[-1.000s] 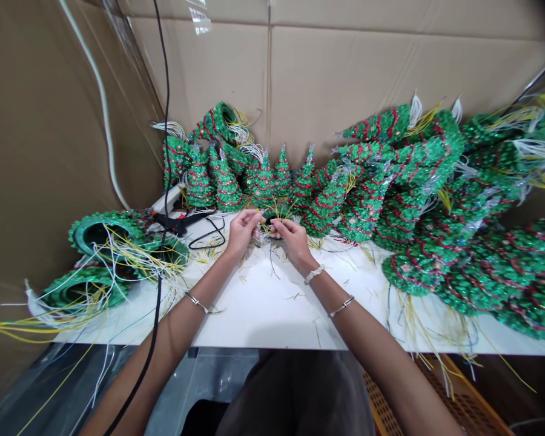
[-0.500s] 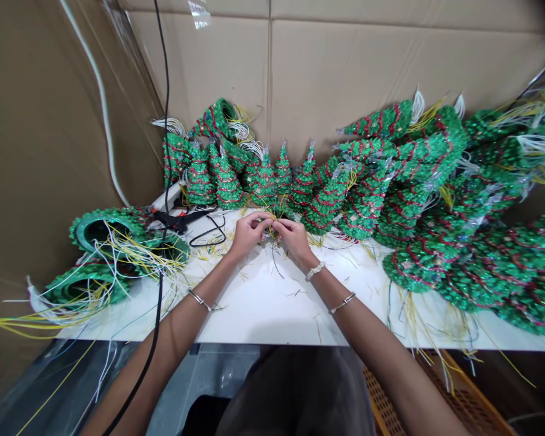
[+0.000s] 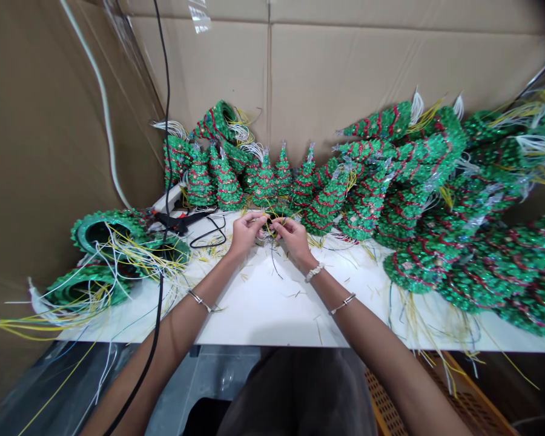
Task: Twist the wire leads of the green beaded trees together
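At the middle of the white table my left hand point(image 3: 249, 230) and my right hand point(image 3: 292, 235) are close together, fingertips pinched on thin yellow wires point(image 3: 272, 225). The wires run between the two hands. Part of a green tinsel tree point(image 3: 279, 209) shows just behind my fingers, and something dark, too small to make out, lies between them. Small green Christmas trees with red garland, such as this one point(image 3: 303, 189), stand right behind the hands.
Hollow green trees point(image 3: 102, 233) with white and yellow wires lie on the left, beside a black glue gun point(image 3: 179, 221). More trees point(image 3: 418, 254) are heaped on the right. A black cable point(image 3: 160, 290) hangs across my left forearm. An orange crate point(image 3: 463, 406) sits below the table point(image 3: 272, 315).
My fingertips have moved slightly apart, and a dark gap now shows between them. The yellow wires at my fingers have shifted. The trees have stayed in place.
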The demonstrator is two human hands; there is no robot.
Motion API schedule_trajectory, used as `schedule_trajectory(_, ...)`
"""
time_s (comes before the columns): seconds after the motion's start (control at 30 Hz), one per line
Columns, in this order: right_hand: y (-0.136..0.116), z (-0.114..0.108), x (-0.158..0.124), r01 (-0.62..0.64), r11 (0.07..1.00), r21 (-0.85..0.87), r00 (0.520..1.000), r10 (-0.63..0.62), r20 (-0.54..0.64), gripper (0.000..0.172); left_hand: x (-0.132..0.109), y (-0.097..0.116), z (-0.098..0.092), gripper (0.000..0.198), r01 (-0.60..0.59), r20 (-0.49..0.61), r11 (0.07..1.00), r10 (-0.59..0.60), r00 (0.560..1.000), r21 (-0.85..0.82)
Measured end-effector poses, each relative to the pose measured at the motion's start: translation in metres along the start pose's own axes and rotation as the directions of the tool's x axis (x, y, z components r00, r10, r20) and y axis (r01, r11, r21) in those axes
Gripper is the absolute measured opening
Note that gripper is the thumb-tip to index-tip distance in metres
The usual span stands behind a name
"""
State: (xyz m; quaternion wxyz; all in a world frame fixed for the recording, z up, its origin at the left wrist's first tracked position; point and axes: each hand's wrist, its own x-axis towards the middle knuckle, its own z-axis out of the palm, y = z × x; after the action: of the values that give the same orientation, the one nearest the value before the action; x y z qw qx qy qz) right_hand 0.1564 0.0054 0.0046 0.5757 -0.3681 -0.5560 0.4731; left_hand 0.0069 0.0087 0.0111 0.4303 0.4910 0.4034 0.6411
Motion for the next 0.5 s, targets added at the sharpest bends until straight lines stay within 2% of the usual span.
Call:
schedule_trajectory(0.13,0.003,0.001,-0.002,0.043,0.999,0.006,0.999,-0.042,-0.027,0.025,-0.001,-0.007,0.001,0.041,0.079,-0.035,0.996,-0.08,0.996,-0.044)
schedule_trajectory(0.2,0.003,0.001,-0.002,0.056,0.998,-0.003,0.998,-0.056,-0.034,0.023,-0.001,-0.01,0.002,0.04,0.077,-0.045,0.997,-0.079,0.996,-0.026)
schedule_trajectory(0.4,0.004,0.004,-0.004,0.067,0.997,-0.038,0.996,-0.069,-0.052,0.026,-0.002,-0.013,0.007,0.024,-0.149,-0.076,0.98,0.16,0.984,0.131)
schedule_trajectory(0.5,0.004,0.004,-0.005,0.071,0.996,-0.061,0.996,-0.074,-0.054,0.026,-0.003,-0.012,0.008,0.02,-0.154,-0.09,0.973,0.171,0.981,0.17)
